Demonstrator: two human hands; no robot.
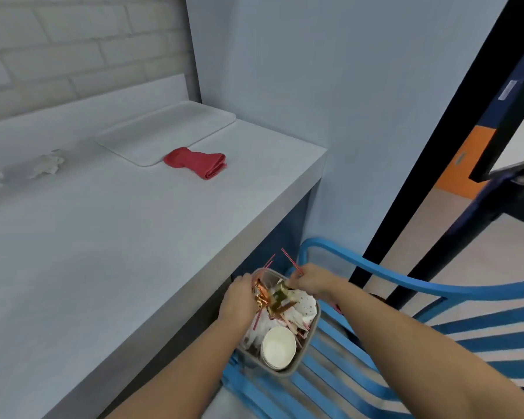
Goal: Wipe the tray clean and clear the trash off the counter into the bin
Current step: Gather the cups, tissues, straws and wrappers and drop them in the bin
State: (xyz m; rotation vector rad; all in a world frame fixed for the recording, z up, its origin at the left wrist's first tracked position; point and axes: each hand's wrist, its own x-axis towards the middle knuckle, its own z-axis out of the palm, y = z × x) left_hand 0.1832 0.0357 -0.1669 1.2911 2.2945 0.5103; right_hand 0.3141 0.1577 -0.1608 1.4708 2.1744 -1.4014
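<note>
Two hands work over the bin (288, 371), which stands on a blue chair (375, 275) just beside the bench (103, 237). The right hand (310, 281) pinches thin red sticks (291, 263) between thumb and fingers (294, 278), with their ends poking up past the bin's far rim. The left hand (239, 294) has its fingers curled at that rim, touching the gold wrappers (259, 294); whether they grip the wrappers or the rim itself cannot be told.

The step looks like dropping trash in. To do it well, the sticks should be lowered until their ends point down inside the walls before the pinch lets go, since the bin is heaped, with a white cup (278, 347) on top, and light pieces could slide over the edge onto the chair.

Crumpled tissues (47, 163) lie on the bench well apart from both hands. The tray (170, 128) sits at the far corner, a red cloth (197, 161) touching its near edge.
</note>
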